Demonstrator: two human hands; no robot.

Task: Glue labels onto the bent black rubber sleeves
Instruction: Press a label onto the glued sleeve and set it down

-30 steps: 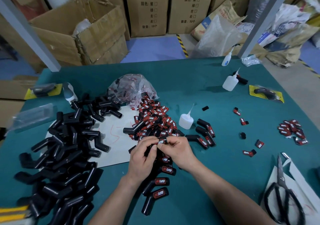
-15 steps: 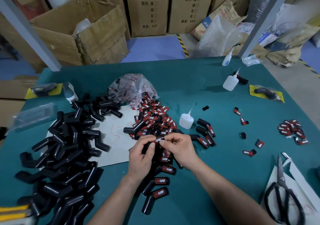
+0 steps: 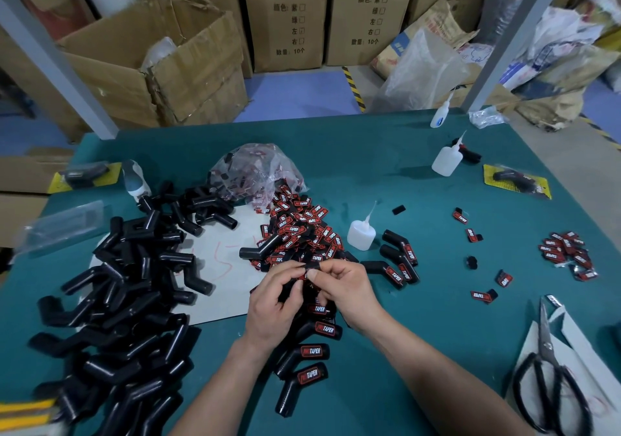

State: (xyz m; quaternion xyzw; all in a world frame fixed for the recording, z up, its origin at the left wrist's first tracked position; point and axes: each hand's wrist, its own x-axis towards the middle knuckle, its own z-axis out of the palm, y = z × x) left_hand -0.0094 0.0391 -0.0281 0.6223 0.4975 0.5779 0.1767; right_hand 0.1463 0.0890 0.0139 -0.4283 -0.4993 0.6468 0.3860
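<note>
My left hand (image 3: pixel 274 304) grips a bent black rubber sleeve (image 3: pixel 289 289), mostly hidden by the fingers. My right hand (image 3: pixel 346 289) pinches a small red-and-black label (image 3: pixel 313 267) at the sleeve's upper end, thumb and forefinger closed on it. Both hands hover over a row of labelled sleeves (image 3: pixel 304 365) near me. A heap of loose labels (image 3: pixel 302 230) lies just beyond the hands. Several unlabelled black sleeves (image 3: pixel 121 301) are piled at the left. A small white glue bottle (image 3: pixel 361 234) stands to the right of the label heap.
Three more labelled sleeves (image 3: pixel 400 261) lie right of my hands. Scattered labels (image 3: pixel 568 254) and black scissors (image 3: pixel 551 378) on white paper are at the right. Two other glue bottles (image 3: pixel 447 160) stand farther back. A plastic bag (image 3: pixel 255 173) of labels sits behind the heap. Cardboard boxes (image 3: pixel 161 66) stand beyond the table.
Both hands have lifted slightly away from me with the sleeve. My right fingers have shifted on the label at the sleeve's end.
</note>
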